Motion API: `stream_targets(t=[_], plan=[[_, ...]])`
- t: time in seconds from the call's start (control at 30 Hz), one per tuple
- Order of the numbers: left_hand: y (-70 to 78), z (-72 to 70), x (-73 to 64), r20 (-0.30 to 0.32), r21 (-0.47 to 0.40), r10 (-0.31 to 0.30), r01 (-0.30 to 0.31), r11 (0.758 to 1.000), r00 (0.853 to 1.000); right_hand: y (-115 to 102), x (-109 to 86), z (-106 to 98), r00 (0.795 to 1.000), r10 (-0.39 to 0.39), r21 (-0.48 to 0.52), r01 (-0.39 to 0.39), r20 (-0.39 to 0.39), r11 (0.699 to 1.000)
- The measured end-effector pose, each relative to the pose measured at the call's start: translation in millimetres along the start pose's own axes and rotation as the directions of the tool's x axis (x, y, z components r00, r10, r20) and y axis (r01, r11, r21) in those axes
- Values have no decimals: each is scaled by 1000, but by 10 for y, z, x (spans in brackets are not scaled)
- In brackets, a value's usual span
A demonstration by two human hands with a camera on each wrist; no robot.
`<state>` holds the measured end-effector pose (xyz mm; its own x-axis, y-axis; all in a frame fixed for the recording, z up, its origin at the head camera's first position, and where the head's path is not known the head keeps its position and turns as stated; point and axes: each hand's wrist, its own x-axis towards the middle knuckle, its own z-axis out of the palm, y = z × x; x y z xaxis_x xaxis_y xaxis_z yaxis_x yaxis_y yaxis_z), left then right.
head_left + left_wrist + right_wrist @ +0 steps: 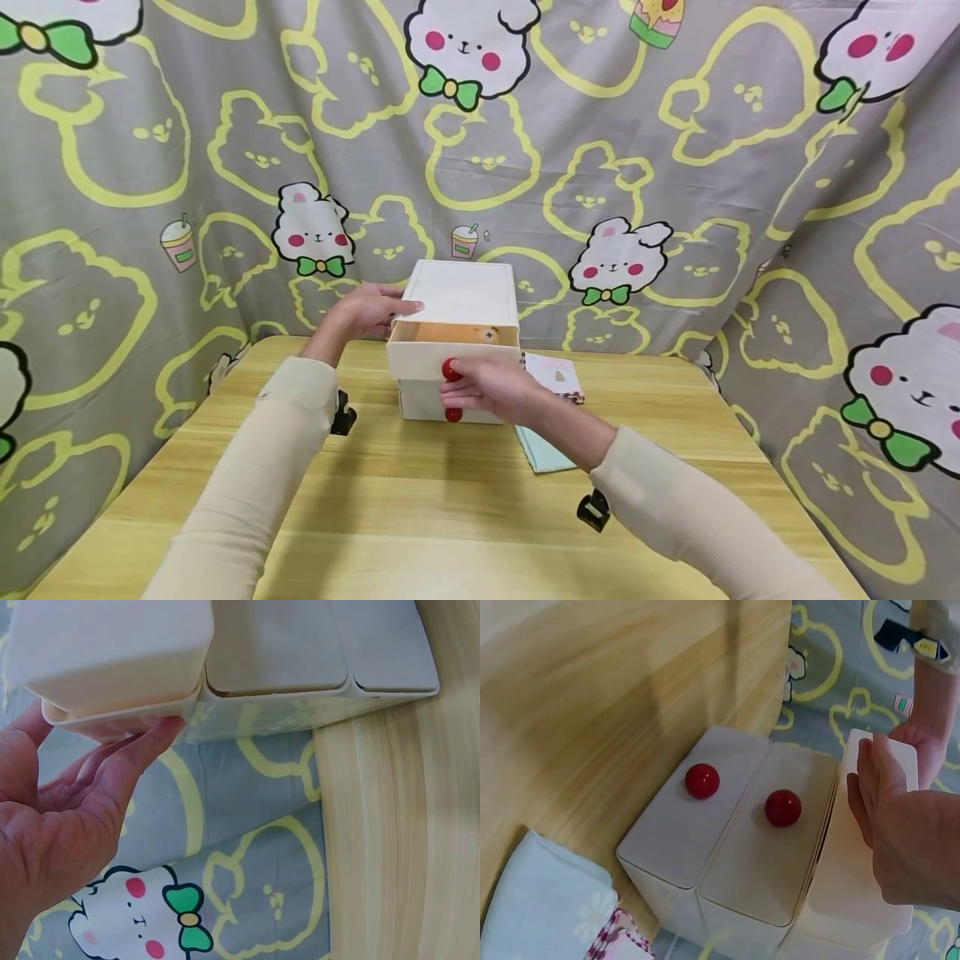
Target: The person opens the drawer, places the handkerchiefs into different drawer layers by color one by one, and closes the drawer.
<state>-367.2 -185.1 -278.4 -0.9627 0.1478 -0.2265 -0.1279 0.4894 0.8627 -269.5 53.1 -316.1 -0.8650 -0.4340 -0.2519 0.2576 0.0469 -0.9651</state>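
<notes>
- The white drawer unit (467,287) stands on the table (420,517), between and ahead of the hands.
- The left hand (371,310) is spread against its upper left side, thumb on top.
- The right hand (497,388), in front, pinches the red knob (451,369) of the top drawer (415,358), which is partly out.
- A pale blue cloth (551,454) lies near the right wrist.
</notes>
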Motion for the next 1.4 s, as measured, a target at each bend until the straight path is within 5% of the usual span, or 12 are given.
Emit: stream_targets(t=[0.7, 1.4], plan=[[9, -13, 0, 16, -56, -11, 12, 998, 1000, -65, 401, -96, 996, -14, 101, 23, -88, 995], [-6, -8, 12, 19, -57, -7, 8, 998, 1000, 97, 397, -327, 998, 61, 19, -61, 7, 998]])
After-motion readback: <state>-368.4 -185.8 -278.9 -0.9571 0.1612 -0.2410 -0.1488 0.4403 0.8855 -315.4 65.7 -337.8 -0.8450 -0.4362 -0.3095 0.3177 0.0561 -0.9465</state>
